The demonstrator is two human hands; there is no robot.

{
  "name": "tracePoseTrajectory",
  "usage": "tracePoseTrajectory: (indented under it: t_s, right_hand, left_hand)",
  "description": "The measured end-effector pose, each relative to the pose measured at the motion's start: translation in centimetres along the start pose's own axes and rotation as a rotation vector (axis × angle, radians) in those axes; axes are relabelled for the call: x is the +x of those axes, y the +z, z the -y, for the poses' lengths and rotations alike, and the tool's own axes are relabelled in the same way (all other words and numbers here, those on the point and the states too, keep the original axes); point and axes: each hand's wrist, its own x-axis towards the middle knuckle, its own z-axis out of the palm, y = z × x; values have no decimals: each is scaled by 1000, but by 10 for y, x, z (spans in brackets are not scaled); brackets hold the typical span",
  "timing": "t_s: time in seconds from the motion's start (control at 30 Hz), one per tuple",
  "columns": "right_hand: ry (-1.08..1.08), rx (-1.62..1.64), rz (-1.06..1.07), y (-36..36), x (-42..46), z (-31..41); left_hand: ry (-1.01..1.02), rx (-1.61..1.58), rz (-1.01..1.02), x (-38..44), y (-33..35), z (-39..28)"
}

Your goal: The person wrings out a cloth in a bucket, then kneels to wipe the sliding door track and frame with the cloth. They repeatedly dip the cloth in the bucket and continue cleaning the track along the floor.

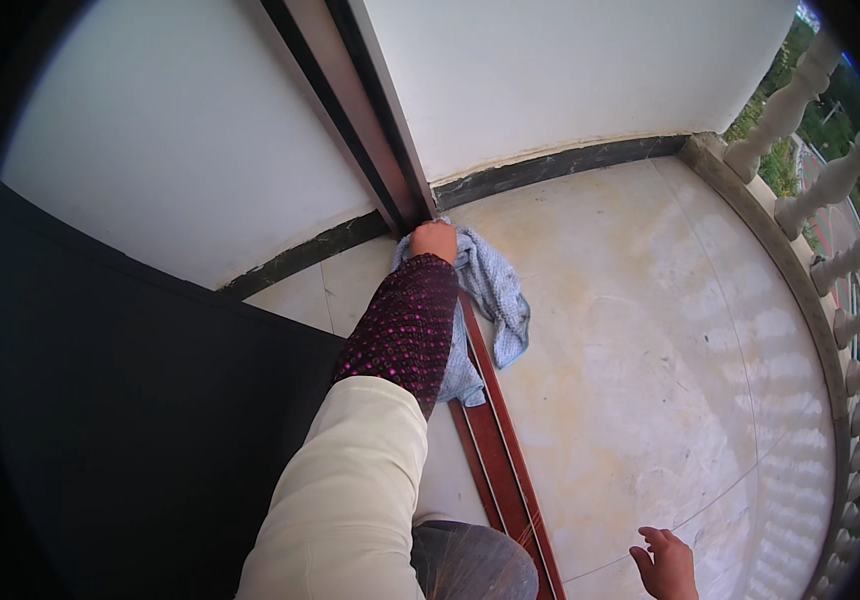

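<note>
My left hand (pixel 434 240), in a dark sleeve with pink spots and a pale over-sleeve, is closed on a blue-grey cloth (pixel 501 300). It presses the cloth at the foot of a brown sliding-door frame (pixel 377 97), where the red-brown floor track (pixel 501 442) meets the wall. One part of the cloth drapes onto the tiles right of the track; another lies across the track below the wrist. Low on the right, my right hand (pixel 666 562) is above the floor with its fingers apart, holding nothing.
White walls with dark baseboards (pixel 565 169) stand on both sides of the frame. A large dark panel (pixel 160 420) fills the left. Pale floor tiles (pixel 640 360) reach a curved balustrade (pixel 850 277) at right. A grey-clad knee (pixel 475 562) is over the track.
</note>
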Motion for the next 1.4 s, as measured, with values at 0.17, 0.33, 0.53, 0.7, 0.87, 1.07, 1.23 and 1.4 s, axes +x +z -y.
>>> tracePoseTrajectory:
  t_s: [0.17,0.33,0.53,0.7,0.87,1.07,1.23,1.4]
  right_hand:
    - [-42,27,-10,-18,-4,13]
    - [-13,36,-104,-38,-15,15]
    - [-111,119,-85,-34,-13,10]
    - [-68,111,33,-27,-1,23]
    - [-76,102,34,-19,-6,9]
    - [-21,60,-25,-33,-24,6]
    - [-42,95,-89,-46,-37,7]
    - [-206,165,-156,-51,-44,7]
  left_hand:
    - [70,223,350,13,-11,-9]
    - [125,422,334,37,-93,-6]
    - [258,478,187,54,-180,19]
    - [277,348,57,54,-187,23]
    - [235,258,118,17,-89,30]
    - [206,224,159,1,-62,26]
    - [377,371,37,42,-137,50]
    - [256,560,-60,58,-265,56]
